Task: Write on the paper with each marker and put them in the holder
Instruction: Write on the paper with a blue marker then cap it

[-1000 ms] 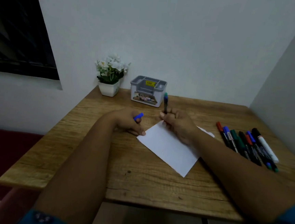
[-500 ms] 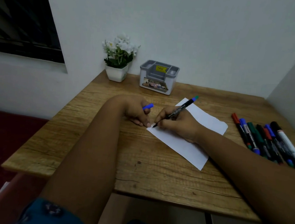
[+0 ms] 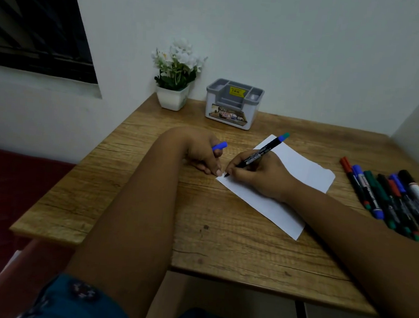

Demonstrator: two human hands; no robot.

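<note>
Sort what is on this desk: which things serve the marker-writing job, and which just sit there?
Job: paper; marker in right hand; blue cap in left hand; spare markers; holder.
Idle: flower pot.

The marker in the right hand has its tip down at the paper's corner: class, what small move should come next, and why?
Probably a short stroke across the paper. The right hand grips the uncapped marker with its tip at the near-left corner, the left hand holds the blue cap while a finger steadies that corner, and the holder looks empty.
</note>
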